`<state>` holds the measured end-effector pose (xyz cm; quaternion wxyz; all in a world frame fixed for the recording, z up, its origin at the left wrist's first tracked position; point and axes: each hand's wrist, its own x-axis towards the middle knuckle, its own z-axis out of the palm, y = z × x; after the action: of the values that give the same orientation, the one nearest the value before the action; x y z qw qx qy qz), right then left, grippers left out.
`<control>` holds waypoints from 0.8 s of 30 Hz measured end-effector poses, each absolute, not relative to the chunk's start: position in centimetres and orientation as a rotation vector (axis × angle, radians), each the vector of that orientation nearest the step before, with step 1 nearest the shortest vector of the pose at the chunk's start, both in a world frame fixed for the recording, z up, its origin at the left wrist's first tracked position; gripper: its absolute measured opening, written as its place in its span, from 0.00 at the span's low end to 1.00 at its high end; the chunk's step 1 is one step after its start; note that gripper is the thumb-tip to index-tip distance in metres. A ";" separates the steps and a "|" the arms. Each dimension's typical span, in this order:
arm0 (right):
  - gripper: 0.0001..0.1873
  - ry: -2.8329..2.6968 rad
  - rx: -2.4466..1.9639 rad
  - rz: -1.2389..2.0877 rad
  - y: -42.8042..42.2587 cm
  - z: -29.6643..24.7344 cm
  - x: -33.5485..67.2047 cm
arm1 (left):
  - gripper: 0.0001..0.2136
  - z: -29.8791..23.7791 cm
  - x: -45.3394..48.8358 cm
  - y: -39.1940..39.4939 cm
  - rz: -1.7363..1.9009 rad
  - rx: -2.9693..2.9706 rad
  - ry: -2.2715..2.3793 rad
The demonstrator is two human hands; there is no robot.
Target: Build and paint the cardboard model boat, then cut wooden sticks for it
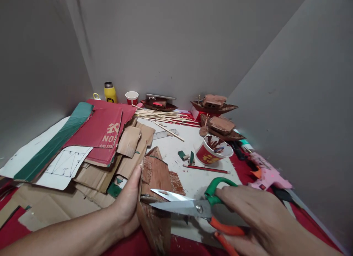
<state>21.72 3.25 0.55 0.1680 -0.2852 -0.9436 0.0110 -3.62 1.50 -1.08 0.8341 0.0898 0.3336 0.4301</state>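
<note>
My left hand [129, 204] grips the side of a brown-painted cardboard model boat [157, 174], which is tilted up near the table's front edge. Scissors [190, 208] with one green and one orange handle are in my right hand [253, 215], its fingers through the loops. The blades are slightly apart, their tips pointing left over the boat's brown cabin part. A strip of ridged, torn brown cardboard [176, 182] sticks out at the boat's right side. The underside of the boat and most of my left fingers are hidden.
Cardboard sheets [102, 131] are piled at left. A paper cup [213, 151] with brown paint, a pencil [206, 169] and a pink glue gun [268, 171] lie right. Behind are wooden sticks [165, 115], a ruler [165, 134], finished-looking boats [215, 103] and a yellow bottle [109, 92].
</note>
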 end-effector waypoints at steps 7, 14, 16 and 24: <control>0.13 -2.657 -0.793 -0.021 3.3 -0.1 22.1 | 0.30 -1.0 -3.4 1.5 0.926 0.155 0.799; 0.14 -2.679 -0.752 -0.072 3.2 -0.2 22.3 | 0.30 -1.1 -3.4 1.5 0.924 0.114 0.861; 0.14 -2.690 -0.748 -0.059 3.2 -0.3 22.4 | 0.29 -1.3 -3.5 1.5 0.936 0.115 0.851; 0.14 -2.711 -0.745 -0.075 3.2 -0.5 22.9 | 0.25 -1.1 -3.4 1.5 1.024 0.165 0.860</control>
<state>22.93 3.22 -0.53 0.1637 -0.2614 -0.9509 -0.0263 -3.35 1.54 -1.06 0.7815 0.0766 0.3983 0.4740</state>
